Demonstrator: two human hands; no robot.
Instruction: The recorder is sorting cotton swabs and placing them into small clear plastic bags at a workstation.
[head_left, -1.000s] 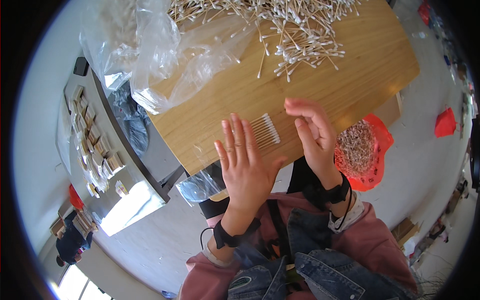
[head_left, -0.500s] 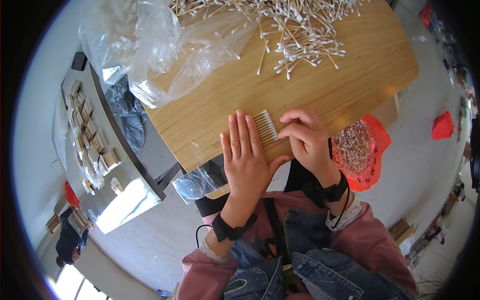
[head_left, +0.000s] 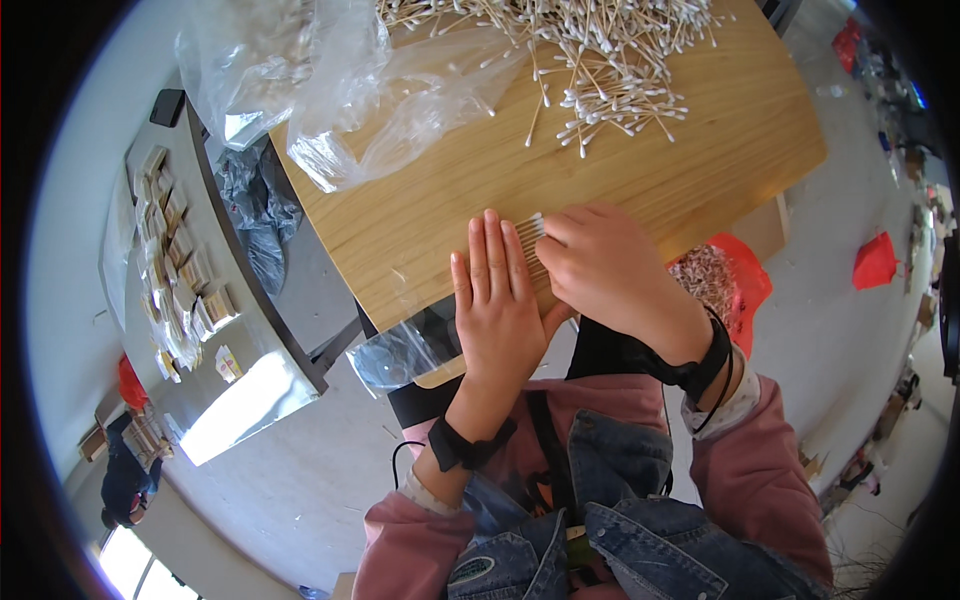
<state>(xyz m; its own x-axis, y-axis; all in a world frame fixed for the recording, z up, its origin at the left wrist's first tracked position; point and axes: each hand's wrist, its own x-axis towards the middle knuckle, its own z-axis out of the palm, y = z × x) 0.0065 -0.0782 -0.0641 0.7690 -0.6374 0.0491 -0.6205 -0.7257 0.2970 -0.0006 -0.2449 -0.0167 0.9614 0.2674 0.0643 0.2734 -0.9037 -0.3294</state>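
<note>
Head view: red bag [head_left: 748,285] beside the table [head_left: 700,140], loose cotton swabs inside. Clear plastic bag [head_left: 335,135] on table's far left; contents unclear. Clear plastic sleeve [head_left: 385,358] at near left edge, contents unclear.

Counts: one red bag by the table, one clear bag, one sleeve, one swab pile [head_left: 625,80] at the far side, too many to count. One swab row [head_left: 530,232] near the table's front edge, between the hands, partly covered, count not readable.

Left hand [head_left: 497,305]: flat, palm down, fingers straight, thumb out, over the row's left part. Right hand [head_left: 605,265]: bent over the row's white tips, fingers curled; can't tell if gripping.
</note>
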